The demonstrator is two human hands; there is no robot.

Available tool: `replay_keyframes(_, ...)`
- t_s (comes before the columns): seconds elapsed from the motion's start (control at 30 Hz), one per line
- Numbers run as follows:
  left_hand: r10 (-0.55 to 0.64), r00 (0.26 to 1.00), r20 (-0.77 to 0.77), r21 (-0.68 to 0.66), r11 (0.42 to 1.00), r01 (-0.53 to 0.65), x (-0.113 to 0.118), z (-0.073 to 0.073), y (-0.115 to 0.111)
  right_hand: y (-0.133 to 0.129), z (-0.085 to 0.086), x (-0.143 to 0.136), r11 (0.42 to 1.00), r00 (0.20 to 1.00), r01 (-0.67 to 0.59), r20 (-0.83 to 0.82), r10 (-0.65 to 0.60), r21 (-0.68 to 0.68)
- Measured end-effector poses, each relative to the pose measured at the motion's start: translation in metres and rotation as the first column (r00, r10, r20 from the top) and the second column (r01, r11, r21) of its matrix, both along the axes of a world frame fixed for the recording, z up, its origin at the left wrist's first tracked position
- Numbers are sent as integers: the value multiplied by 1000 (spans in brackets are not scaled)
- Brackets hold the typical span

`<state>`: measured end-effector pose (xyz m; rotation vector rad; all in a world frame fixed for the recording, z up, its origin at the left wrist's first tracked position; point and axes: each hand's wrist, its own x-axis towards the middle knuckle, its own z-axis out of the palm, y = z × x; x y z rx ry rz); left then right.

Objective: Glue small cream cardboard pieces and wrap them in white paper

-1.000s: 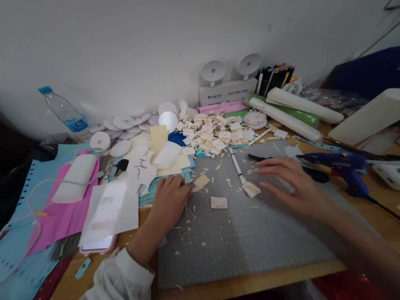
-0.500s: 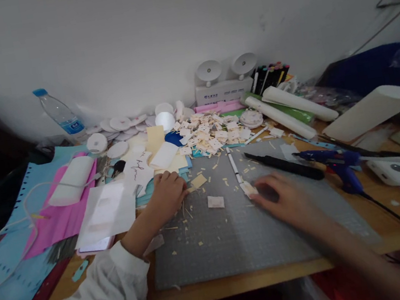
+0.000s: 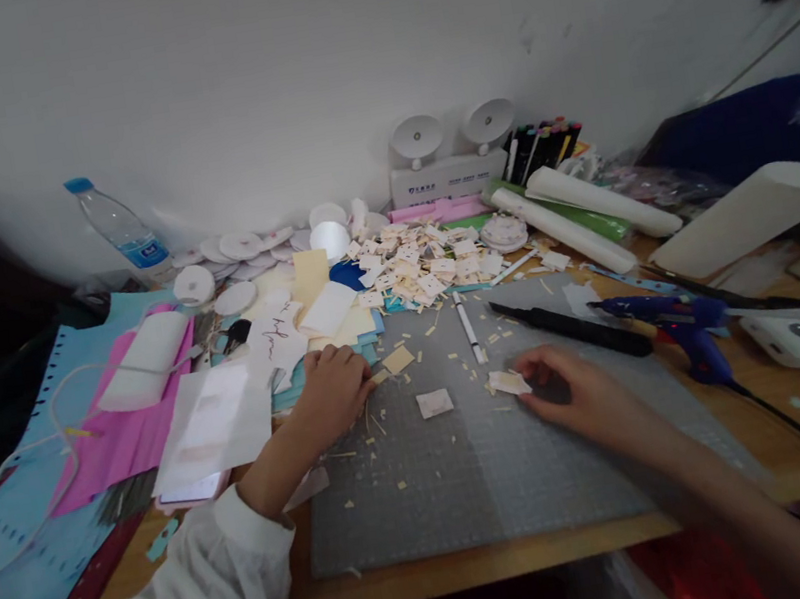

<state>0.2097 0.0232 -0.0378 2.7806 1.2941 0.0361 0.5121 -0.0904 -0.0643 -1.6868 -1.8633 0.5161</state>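
Note:
On the grey cutting mat [image 3: 417, 499], my right hand [image 3: 573, 388] pinches a small cream-and-white card piece [image 3: 509, 382] at its right end. My left hand [image 3: 338, 385] rests at the mat's left edge, fingers curled, with a narrow cream paper strip [image 3: 380, 378] poking out at its fingertips. A yellow paper square [image 3: 399, 359] lies just beyond the strip. Between the hands is a small whitish rectangle [image 3: 435, 403] lying flat. A white pen [image 3: 466, 327] lies above the right hand's piece. Tiny cream offcuts are scattered around.
A heap of small cream cards [image 3: 425, 265] lies behind the mat. To the right are a black cutter-like tool [image 3: 572, 328], a blue glue gun [image 3: 685, 325] and white rolls [image 3: 563, 228]. Pink paper [image 3: 113, 431], blue sheets and a bottle [image 3: 122, 227] are at left.
My right hand has shifted slightly right with the card piece, which now lies apart from the white pen's end. My left hand has barely moved.

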Motion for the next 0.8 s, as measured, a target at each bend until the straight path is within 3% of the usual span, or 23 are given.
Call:
replay_keyframes(0.27,46,999,9,-51,998,-46,0,-6,2,-3,12,7,998,999,45,3,-46,41)
replay_keyframes(0.43,37,998,52,-88,996,-33,-1,-6,5,11,10,17,958,981,155,78,-178,239)
replay_keyframes(0.53,4,996,90,-90,996,4,0,0,1,12,8,17,933,967,154,145,-210,325)
replay_keyframes(0.6,2,992,129,-89,996,10,1,6,-1,4,11,8,933,971,78,185,-151,351)
replay_keyframes(0.67,21,985,172,-76,997,-8,1,15,-2,-9,15,-8,947,979,-59,205,-8,316)
replay_keyframes(0.73,51,963,265,-65,997,-35,0,25,-3,-23,18,-28,949,961,-233,202,191,213)
replay_keyframes(0.8,105,885,454,-99,993,-67,-2,35,-6,-32,20,-49,920,916,-376,194,352,110)
